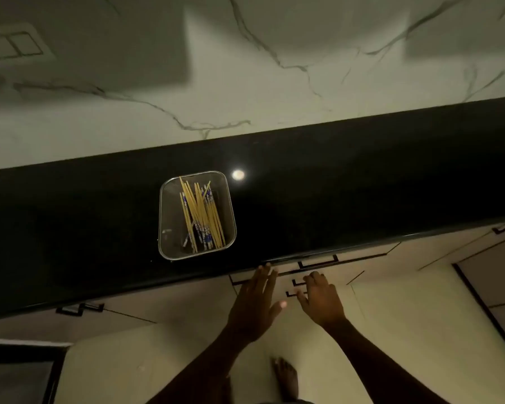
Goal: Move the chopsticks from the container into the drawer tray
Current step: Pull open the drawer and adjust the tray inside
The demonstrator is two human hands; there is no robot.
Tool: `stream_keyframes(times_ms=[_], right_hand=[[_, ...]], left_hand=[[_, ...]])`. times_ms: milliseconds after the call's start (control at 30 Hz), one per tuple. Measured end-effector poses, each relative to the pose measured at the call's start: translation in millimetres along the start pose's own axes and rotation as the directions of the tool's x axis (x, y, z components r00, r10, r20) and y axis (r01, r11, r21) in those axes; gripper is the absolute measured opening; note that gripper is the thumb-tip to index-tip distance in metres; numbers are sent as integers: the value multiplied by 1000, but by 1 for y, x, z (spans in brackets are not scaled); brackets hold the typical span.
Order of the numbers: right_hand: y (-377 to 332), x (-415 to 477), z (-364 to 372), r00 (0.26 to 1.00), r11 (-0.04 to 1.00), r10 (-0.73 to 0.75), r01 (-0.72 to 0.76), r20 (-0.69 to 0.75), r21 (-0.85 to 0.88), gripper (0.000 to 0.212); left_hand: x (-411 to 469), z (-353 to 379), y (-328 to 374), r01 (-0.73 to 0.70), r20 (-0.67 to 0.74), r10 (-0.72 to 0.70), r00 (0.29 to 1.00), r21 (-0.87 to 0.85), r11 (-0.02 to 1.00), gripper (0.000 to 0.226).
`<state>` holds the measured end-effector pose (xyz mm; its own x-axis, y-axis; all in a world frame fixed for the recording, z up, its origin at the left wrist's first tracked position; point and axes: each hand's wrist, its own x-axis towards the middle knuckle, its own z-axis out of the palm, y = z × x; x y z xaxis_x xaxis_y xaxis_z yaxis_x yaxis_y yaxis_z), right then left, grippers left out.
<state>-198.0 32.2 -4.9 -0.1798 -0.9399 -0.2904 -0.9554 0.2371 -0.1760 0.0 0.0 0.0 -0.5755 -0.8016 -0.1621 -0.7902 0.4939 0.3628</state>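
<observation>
A clear rectangular container [169, 199] stands on the black countertop [333, 199]. Inside it lie several yellow chopsticks [200, 212], some with blue patterned ends. Below the counter edge, my left hand [252, 304] reaches forward with straight fingers, its fingertips near the counter's lip. My right hand [321, 298] is beside it, fingers spread and slightly bent, close to the dark handles of the shut drawers [318, 263]. Neither hand holds anything. No drawer tray is in view.
A marble wall [245, 68] rises behind the counter, with a switch plate [11, 48] at the upper left. Cream cabinet fronts with dark handles [79, 309] run under the counter. A bare foot [286, 377] stands on the floor below.
</observation>
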Motion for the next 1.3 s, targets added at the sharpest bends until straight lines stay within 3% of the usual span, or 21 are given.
stream_keyframes(times_ms=[133,367,567,967,1100,1300], right_hand=[[5,25,-4,977,998,63,-65,201,3,64],[7,70,-9,918,997,74,-69,389,-28,79],[12,73,-1,914,995,76,-43,398,-90,79],[35,-20,54,936,987,132,-154,327,41,60],[44,-55,69,924,984,138,-170,358,59,58],[48,-95,82,902,961,177,-244,394,127,66]], left_hand=[[-9,11,-8,66,44,-66,997,9,998,80],[-10,18,-19,114,-30,-114,993,-1,993,79],[-3,22,-7,74,-6,-74,997,25,997,79],[15,46,30,-57,67,53,996,71,996,76],[-1,61,36,-99,250,81,965,63,993,61],[-26,67,26,-63,332,84,940,-72,995,33]])
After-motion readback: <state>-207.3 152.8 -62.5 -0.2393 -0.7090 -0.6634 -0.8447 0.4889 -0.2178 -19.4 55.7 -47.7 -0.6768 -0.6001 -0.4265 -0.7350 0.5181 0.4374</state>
